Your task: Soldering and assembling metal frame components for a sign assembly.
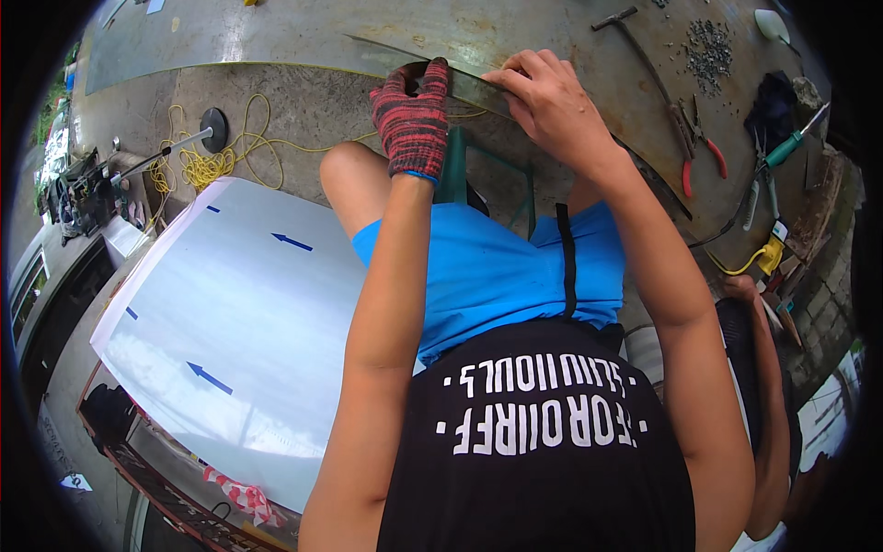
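A long, narrow strip of sheet metal (471, 86) slants over the metal-topped work table (303, 32). My left hand (411, 124), in a red and black knit glove, is closed on the strip near its middle, with the thumb and fingers at its edge. My bare right hand (556, 106) pinches the strip toward its right end, fingers bent and pressed together. The strip's thin far end extends left past the glove. Part of it is hidden behind my fingers.
Right of my hands lie a hammer (648, 69), red-handled pliers (704, 152), a green-handled screwdriver (791, 145) and a pile of small metal pieces (708, 48). A large sheet with blue arrows (267, 304) stands at left, near yellow cord (207, 170). Another person's arm (768, 368) shows at right.
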`<state>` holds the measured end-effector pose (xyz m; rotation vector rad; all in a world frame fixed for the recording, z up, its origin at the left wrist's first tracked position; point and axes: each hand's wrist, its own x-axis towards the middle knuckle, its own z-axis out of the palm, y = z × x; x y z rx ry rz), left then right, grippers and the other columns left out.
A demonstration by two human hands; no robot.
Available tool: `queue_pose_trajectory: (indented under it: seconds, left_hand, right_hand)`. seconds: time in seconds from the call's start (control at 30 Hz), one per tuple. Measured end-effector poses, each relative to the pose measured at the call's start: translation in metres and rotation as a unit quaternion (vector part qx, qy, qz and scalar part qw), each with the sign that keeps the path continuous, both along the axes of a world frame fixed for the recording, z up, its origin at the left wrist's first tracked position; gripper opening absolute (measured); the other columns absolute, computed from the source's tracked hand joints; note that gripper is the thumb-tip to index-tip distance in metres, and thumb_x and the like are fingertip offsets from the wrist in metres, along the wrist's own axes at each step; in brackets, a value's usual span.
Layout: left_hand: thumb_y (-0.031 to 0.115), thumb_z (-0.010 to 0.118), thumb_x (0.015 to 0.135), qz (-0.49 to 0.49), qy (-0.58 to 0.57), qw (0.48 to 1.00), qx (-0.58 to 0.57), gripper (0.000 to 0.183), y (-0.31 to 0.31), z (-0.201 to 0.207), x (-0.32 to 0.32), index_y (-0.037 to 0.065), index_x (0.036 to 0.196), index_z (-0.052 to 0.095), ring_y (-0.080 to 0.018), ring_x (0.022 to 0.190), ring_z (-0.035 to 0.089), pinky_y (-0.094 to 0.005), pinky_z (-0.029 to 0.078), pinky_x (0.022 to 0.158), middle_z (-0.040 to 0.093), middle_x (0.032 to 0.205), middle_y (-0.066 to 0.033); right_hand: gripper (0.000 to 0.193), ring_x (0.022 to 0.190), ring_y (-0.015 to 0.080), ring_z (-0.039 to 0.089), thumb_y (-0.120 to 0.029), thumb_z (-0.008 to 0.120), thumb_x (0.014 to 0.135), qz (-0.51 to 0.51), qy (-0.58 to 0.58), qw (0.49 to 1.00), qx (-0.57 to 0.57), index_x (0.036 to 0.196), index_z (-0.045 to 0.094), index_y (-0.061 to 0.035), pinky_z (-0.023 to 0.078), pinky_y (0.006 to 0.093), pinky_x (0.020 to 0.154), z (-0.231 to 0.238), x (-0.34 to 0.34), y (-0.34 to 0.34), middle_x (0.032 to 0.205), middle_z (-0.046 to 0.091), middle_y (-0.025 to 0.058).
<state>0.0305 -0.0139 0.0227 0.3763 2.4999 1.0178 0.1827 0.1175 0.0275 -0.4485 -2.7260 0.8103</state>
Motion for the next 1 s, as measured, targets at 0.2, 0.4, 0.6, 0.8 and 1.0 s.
queue_pose_trajectory:
  seconds: [0.2,0.4,0.6,0.8,1.0]
  left_hand:
    - [0.035,0.07,0.097,-0.018,0.021,0.999,0.03,0.042,-0.004,-0.011,-0.002,-0.004,0.112,0.074,-0.024,0.097,0.069,-0.0361,0.051,0.092,0.076,0.106,-0.0174]
    - [0.038,0.074,0.093,-0.017,0.011,1.0,-0.012,0.046,0.001,-0.005,-0.003,-0.004,0.111,0.074,-0.0252,0.095,0.07,-0.0371,0.052,0.091,0.076,0.103,-0.019]
    - [0.04,0.078,0.09,-0.027,-0.002,1.0,-0.012,0.05,0.001,-0.006,-0.006,-0.005,0.11,0.074,-0.0258,0.094,0.071,-0.0373,0.053,0.09,0.076,0.102,-0.0195]
    - [0.038,0.08,0.088,-0.027,0.002,0.999,-0.025,0.049,0.002,-0.005,-0.004,-0.006,0.109,0.074,-0.0253,0.094,0.071,-0.0372,0.053,0.09,0.076,0.102,-0.0187]
    - [0.037,0.08,0.089,-0.031,-0.002,0.999,-0.021,0.049,0.002,-0.006,-0.004,-0.006,0.11,0.074,-0.0252,0.095,0.071,-0.0379,0.053,0.091,0.076,0.103,-0.0188]
  right_hand:
    - [0.031,0.107,0.0261,0.059,-0.008,0.07,0.087,-0.004,0.005,1.0,0.002,0.117,0.072,-0.0127,0.047,0.0409,0.091,0.001,-0.001,-0.001,0.107,0.063,0.0047]
    - [0.029,0.107,0.0258,0.059,-0.01,0.069,0.088,-0.005,-0.004,1.0,0.005,0.117,0.072,-0.0138,0.048,0.0411,0.091,0.0,0.001,-0.001,0.106,0.063,0.0051]
    - [0.036,0.107,0.026,0.058,-0.004,0.069,0.085,-0.008,-0.013,1.0,-0.009,0.12,0.073,-0.0132,0.046,0.0397,0.093,0.004,0.001,-0.002,0.111,0.063,0.0052]
    - [0.037,0.107,0.0257,0.058,-0.005,0.07,0.085,-0.006,-0.005,1.0,-0.009,0.121,0.073,-0.014,0.045,0.04,0.092,0.003,0.001,-0.001,0.11,0.063,0.005]
    - [0.036,0.106,0.0256,0.058,-0.006,0.07,0.086,-0.005,-0.001,1.0,-0.01,0.121,0.073,-0.0143,0.044,0.0394,0.091,0.002,0.002,0.0,0.11,0.063,0.0048]
